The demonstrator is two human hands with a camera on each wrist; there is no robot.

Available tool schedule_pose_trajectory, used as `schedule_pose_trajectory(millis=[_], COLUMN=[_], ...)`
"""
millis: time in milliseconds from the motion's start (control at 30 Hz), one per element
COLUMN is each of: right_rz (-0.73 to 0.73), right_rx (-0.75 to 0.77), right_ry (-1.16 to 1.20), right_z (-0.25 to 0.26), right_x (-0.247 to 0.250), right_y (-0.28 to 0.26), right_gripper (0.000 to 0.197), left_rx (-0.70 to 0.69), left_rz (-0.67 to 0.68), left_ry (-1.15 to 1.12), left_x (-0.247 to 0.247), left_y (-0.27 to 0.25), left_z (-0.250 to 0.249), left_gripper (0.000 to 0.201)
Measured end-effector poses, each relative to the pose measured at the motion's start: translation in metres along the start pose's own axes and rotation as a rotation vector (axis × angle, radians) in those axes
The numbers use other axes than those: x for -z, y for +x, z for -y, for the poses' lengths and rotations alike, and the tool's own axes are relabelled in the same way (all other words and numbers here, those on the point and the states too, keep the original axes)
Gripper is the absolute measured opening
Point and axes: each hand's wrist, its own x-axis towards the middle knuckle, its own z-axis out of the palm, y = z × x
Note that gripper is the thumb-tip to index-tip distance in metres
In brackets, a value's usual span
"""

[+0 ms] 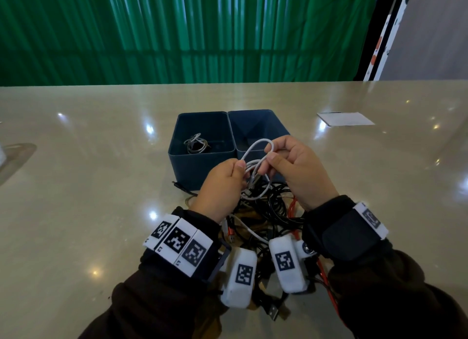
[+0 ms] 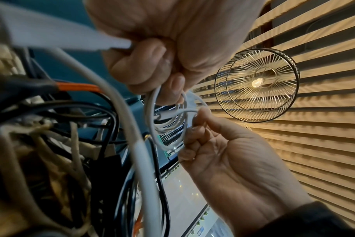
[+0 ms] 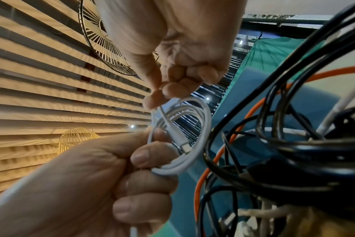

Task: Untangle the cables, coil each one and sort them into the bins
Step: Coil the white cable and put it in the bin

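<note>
A white cable (image 1: 255, 161) is held in the air between both hands, above a tangled pile of cables (image 1: 268, 212) and in front of two blue bins. Several loops of it are gathered into a partial coil. The left hand (image 1: 222, 186) is closed around the lower part of the loops, with the fingers curled and the thumb pressed against the strands. The right hand (image 1: 296, 166) pinches the top loop between thumb and forefinger; the remaining fingers are curled inward.

In the right wrist view, a flat metal connector (image 3: 185, 146) on the white cable (image 3: 184, 128) is seen lying inside the coil, close to the left hand (image 3: 103, 184); this connector is not made out in the head view. The right hand (image 3: 172, 64) is seen from below, pinching the strand. In the left wrist view, the white cable (image 2: 168, 121) is shown running between the left hand (image 2: 162, 56) and the right hand (image 2: 229, 160), and an orange cable (image 2: 77, 87) is seen among black ones in the pile.

The left bin (image 1: 182, 158) contains one coiled grey cable (image 1: 196, 144). Nothing is made out inside the right bin (image 1: 255, 120), whose near part is hidden by the hands. Both bins stand touching each other on a glossy beige table (image 1: 88, 174). A white sheet of paper (image 1: 345, 118) lies well apart, to the right.
</note>
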Motion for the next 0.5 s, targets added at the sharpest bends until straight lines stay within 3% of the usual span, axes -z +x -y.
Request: schedule_pose_trajectory(millis=[200,367,500], right_rz=[-0.130,-0.176,-0.174], right_rx=[-0.078,-0.177,-0.170], right_ry=[0.150,0.212,0.243], right_z=[0.000,-0.004,-0.006], right_x=[-0.006,-0.009,-0.011], right_y=[-0.001,-0.001,-0.001], right_gripper=[0.021,0.023,0.024], left_rx=[0.036,0.056,0.080], left_rz=[0.033,0.070,0.071], left_ry=[0.003,0.020,-0.004], left_x=[0.001,0.004,0.006], left_y=[0.000,-0.001,-0.001], left_z=[0.000,-0.001,-0.002], left_gripper=[0.038,0.036,0.037])
